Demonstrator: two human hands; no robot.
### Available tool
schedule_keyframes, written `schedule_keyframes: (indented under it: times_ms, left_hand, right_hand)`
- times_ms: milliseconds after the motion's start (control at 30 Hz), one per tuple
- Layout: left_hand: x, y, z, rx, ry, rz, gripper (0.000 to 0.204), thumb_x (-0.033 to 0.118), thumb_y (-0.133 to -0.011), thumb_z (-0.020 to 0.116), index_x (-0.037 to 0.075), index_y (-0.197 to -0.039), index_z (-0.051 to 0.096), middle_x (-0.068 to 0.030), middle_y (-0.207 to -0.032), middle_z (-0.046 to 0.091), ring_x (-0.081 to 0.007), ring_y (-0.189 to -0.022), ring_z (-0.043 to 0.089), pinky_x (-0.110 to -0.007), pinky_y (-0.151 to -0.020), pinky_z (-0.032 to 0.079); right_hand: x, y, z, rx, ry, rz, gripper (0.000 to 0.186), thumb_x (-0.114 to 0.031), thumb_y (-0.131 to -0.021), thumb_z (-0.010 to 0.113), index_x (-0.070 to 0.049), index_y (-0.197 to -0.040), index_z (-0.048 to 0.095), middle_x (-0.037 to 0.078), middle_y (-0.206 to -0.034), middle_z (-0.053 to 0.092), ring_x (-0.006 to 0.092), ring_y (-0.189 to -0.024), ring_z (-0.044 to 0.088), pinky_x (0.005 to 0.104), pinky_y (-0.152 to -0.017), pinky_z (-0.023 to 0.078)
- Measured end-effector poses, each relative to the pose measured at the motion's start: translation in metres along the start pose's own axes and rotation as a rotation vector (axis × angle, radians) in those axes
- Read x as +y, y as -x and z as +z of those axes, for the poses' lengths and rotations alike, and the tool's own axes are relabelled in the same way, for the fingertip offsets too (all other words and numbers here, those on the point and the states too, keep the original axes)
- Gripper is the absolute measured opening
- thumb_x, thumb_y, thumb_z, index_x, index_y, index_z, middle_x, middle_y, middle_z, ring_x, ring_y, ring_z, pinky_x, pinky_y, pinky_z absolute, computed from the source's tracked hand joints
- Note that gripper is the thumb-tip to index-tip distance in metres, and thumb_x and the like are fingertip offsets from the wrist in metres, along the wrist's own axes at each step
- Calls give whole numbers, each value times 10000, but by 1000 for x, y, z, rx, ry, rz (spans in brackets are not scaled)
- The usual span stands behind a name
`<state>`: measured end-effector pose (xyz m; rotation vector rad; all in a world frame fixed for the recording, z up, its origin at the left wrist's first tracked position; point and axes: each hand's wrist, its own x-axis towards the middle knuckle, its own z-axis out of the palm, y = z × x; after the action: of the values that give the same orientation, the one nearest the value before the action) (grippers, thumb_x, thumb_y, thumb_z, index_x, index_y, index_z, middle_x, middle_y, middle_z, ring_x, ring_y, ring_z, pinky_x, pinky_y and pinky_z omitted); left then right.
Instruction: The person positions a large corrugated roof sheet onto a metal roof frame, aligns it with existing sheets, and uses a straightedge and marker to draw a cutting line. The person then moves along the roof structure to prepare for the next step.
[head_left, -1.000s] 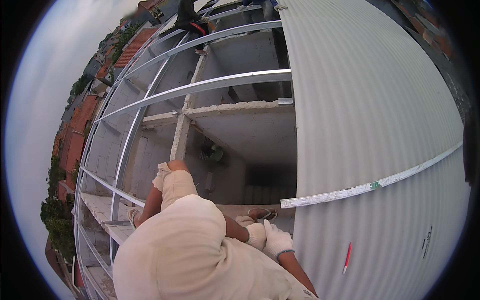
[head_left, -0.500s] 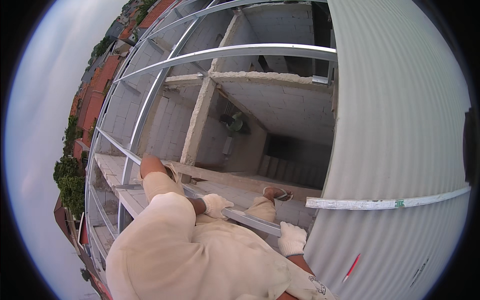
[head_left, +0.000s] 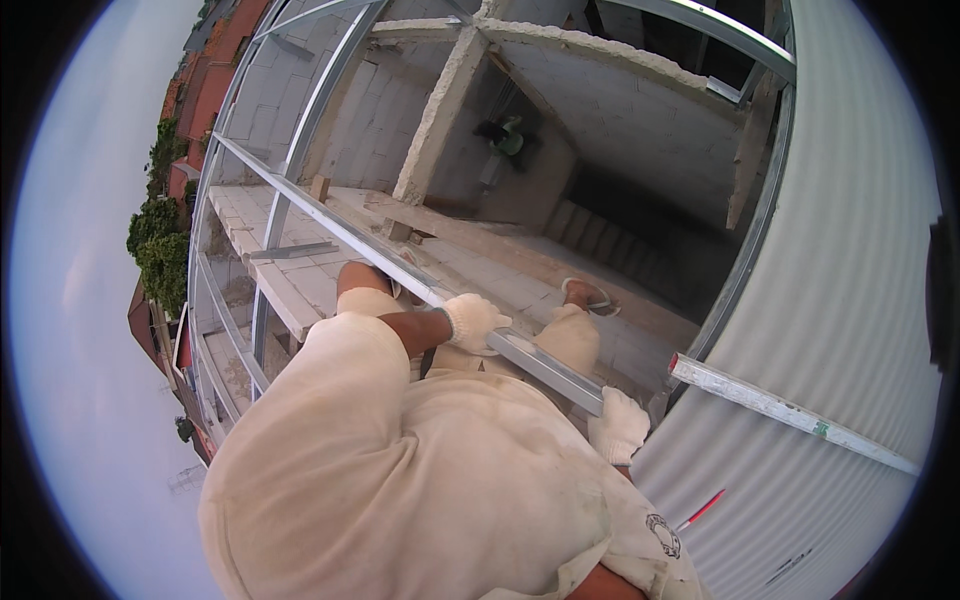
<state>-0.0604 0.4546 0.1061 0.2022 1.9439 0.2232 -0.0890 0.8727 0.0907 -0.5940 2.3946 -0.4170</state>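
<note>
A long grey metal rail [head_left: 340,232] runs from the upper left down to my waist. My left hand [head_left: 470,320], in a white knit glove, is closed around it near its lower part. My right hand [head_left: 620,425], gloved too, sits with curled fingers right at the rail's lower end [head_left: 585,392], beside the edge of the corrugated metal sheeting [head_left: 850,300]. My cream shirt hides my lower body. My knees and a sandalled foot [head_left: 590,293] rest on the top of a block wall [head_left: 300,285].
A long white straightedge [head_left: 790,410] and a red pencil [head_left: 700,510] lie on the corrugated sheeting. More steel rails [head_left: 300,130] span an open room with a deep drop below. A person in green [head_left: 508,138] stands far down. Rooftops and trees lie at left.
The view has tipped further down and closer to the wall top. Both hands have come onto the rail; the right hand moved up from the sheeting's edge to the rail's end.
</note>
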Motion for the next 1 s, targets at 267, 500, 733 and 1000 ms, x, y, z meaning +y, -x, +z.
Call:
schedule_keyframes:
  times_ms: [267,500,733,1000]
  left_hand:
    - [-8,-3,-5,-49,-35,72,570,332,-980,867,99,-1489,761,-231,-1275,873,-466,-1236,843,-599,-1046,653]
    - [-24,-24,17,-76,-58,147,674,548,-1065,813,104,-1559,695,-235,-1312,837,-455,-1261,830,-591,-1021,644]
    - [-50,-41,44,64,72,389,504,334,-1184,634,139,-1648,599,-235,-1403,810,-476,-1229,846,-627,-994,669]
    - [-240,47,24,409,114,613,864,466,-1059,837,87,-1773,533,-215,-1688,654,-458,-1511,700,-591,-1232,583]
  right_hand:
    - [-6,-2,0,47,16,15,112,-217,-926,819,-176,-1029,803,78,-1060,853,397,-1015,831,575,-852,654]
    - [-14,-2,7,152,34,75,116,-230,-882,844,-169,-980,826,79,-1002,866,378,-976,841,563,-840,646]
    - [-31,-5,2,165,95,158,131,-261,-844,876,-178,-944,876,87,-978,881,370,-961,852,563,-861,632]
    - [-37,-1,4,164,171,175,274,-334,-834,921,-153,-1039,927,108,-1044,904,377,-1017,857,556,-933,632]
